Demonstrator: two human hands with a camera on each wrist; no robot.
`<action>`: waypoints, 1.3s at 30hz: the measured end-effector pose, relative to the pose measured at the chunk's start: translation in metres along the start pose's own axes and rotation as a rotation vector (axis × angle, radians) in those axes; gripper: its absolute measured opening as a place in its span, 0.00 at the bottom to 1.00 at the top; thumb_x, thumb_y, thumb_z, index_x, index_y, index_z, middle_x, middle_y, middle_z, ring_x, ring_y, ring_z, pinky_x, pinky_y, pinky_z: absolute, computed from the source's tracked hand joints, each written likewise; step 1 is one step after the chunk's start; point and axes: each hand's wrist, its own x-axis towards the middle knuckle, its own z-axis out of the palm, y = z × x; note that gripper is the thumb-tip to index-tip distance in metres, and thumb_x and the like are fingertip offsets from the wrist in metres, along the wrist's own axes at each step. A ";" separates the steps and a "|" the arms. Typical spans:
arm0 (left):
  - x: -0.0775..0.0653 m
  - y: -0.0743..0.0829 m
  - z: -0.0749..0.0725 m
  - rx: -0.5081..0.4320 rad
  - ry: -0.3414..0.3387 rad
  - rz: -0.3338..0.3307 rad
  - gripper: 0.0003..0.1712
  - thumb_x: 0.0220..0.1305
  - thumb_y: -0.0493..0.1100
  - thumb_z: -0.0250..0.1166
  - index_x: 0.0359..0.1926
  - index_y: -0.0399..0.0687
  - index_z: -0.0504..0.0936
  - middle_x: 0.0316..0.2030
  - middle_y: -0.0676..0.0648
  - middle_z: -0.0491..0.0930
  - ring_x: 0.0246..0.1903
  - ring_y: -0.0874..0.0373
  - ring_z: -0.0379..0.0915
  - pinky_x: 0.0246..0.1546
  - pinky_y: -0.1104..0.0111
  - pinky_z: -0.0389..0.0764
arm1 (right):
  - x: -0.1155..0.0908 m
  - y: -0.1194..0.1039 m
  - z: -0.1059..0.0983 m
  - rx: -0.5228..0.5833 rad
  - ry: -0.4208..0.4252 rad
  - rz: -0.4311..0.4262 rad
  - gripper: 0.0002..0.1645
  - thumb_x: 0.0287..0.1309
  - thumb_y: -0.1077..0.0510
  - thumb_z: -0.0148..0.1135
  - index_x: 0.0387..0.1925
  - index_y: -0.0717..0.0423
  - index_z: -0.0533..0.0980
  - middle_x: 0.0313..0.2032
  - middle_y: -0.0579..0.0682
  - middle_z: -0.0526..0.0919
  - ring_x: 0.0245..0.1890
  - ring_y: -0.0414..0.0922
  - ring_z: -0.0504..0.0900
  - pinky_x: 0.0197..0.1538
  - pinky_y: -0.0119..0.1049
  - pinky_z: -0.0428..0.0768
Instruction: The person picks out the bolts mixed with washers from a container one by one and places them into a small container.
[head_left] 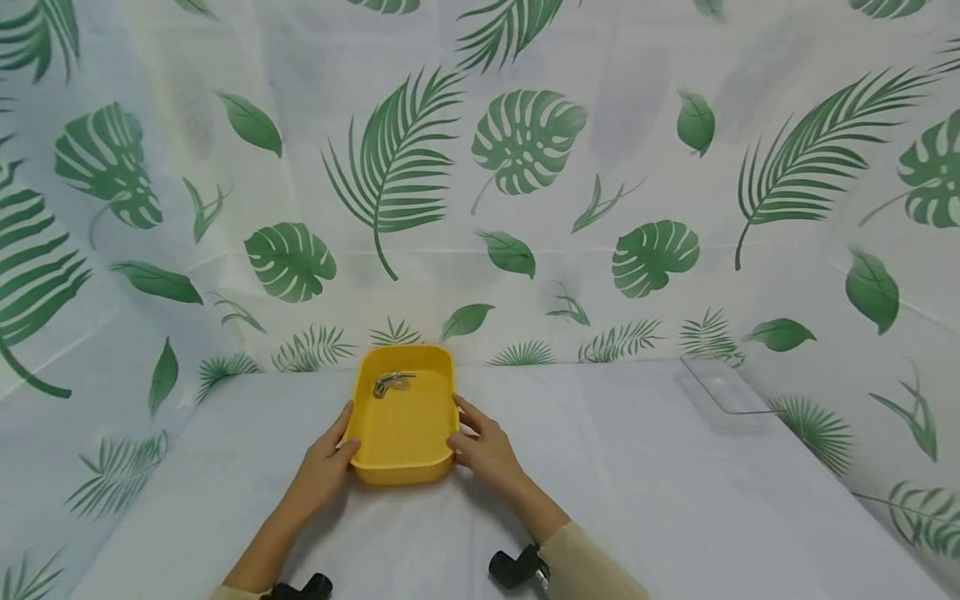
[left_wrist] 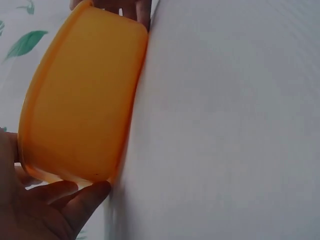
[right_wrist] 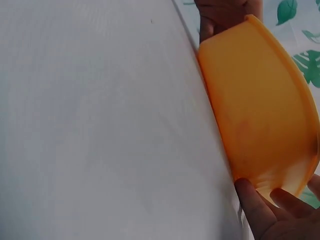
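A yellow rectangular tray (head_left: 402,425) with rounded corners is on the white-covered table, toward its back edge. In it, near the far left part of the floor, lies a small cluster of silvery metal pieces (head_left: 392,383), too small to identify. My left hand (head_left: 326,458) holds the tray's left side, thumb toward the near corner. On the opposite side my right hand (head_left: 486,446) grips the wall, thumb near the front. Both wrist views show the tray's outer wall (left_wrist: 85,95) (right_wrist: 260,105) with fingertips low against it; the metal pieces are hidden there.
A clear plastic container (head_left: 722,392) stands at the table's back right edge. Behind the table hangs a white curtain (head_left: 555,275) printed with green leaves. White cloth (head_left: 637,492) covers the table.
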 end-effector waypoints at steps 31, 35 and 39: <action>0.038 0.042 0.101 -0.112 0.033 0.175 0.35 0.77 0.49 0.54 0.80 0.56 0.56 0.75 0.42 0.65 0.59 0.45 0.80 0.59 0.54 0.83 | -0.024 0.034 -0.118 0.031 0.125 0.040 0.40 0.64 0.61 0.58 0.76 0.42 0.62 0.69 0.65 0.71 0.59 0.56 0.82 0.50 0.45 0.88; 0.040 0.033 0.104 -0.126 0.088 0.190 0.34 0.75 0.51 0.58 0.78 0.58 0.61 0.66 0.37 0.75 0.56 0.45 0.81 0.54 0.56 0.86 | -0.023 0.036 -0.115 0.046 0.119 0.014 0.40 0.65 0.62 0.56 0.77 0.43 0.61 0.69 0.66 0.71 0.58 0.56 0.82 0.50 0.45 0.88; 0.041 0.029 0.109 -0.161 0.100 0.211 0.35 0.72 0.50 0.62 0.76 0.56 0.64 0.64 0.36 0.77 0.58 0.42 0.80 0.56 0.54 0.85 | -0.024 0.039 -0.113 0.027 0.134 -0.004 0.39 0.66 0.63 0.53 0.77 0.44 0.61 0.71 0.64 0.69 0.57 0.56 0.83 0.49 0.44 0.89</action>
